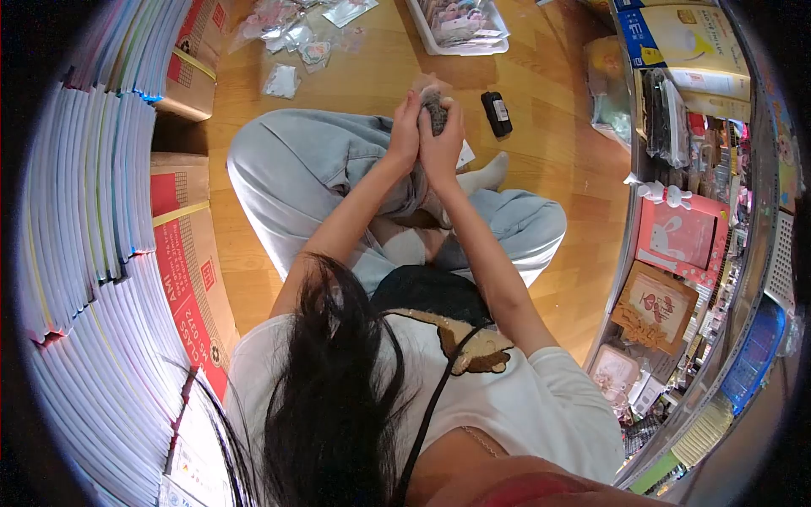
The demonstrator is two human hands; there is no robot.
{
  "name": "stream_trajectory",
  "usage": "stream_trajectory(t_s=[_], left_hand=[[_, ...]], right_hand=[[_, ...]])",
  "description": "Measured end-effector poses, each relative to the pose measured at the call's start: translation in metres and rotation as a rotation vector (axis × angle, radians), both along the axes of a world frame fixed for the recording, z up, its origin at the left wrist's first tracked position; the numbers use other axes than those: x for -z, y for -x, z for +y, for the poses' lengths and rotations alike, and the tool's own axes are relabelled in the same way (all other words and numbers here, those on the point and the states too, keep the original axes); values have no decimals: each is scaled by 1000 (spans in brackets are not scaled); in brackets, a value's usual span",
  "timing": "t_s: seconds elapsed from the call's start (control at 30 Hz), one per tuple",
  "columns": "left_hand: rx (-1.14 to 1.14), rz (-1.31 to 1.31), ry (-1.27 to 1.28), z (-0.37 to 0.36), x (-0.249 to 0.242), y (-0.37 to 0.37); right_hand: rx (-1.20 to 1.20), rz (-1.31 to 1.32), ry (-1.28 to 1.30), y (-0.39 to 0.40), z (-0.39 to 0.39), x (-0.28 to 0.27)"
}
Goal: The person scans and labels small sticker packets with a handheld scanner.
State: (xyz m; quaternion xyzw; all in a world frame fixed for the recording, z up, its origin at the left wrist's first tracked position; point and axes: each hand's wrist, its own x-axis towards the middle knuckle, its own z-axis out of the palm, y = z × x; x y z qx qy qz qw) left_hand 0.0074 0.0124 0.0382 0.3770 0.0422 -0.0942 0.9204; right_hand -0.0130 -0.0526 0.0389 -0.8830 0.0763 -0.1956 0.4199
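Close together above my crossed legs, my left hand (405, 131) and my right hand (443, 144) are closed around a dark grey, fuzzy-looking item in clear plastic (436, 115). Its exact kind does not show, and the palms hide part of it. Some clear wrap sticks out past the fingertips. Just below my right hand is a small white card (465, 154), partly covered. To the right on the floor lies a black packet with a white label (497, 115), apart from both hands.
Clear packets (291, 29) are scattered at the far left of the wooden floor. A white basket (470, 49) of small packaged items stands at the far middle. Stacked books (84, 186) and cardboard boxes (190, 253) line the left, with a crowded shelf (676, 279) on the right.
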Motion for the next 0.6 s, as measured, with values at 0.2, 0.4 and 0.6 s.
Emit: stream_trajectory(t_s=[0.2, 0.4, 0.6], left_hand=[[131, 246, 10, -6, 6, 9], [-147, 65, -105, -10, 10, -3], [135, 263, 175, 5, -1, 0]], right_hand=[[-86, -106, 499, -28, -9, -37], [144, 232, -93, -42, -10, -11], [-58, 50, 221, -18, 10, -23]])
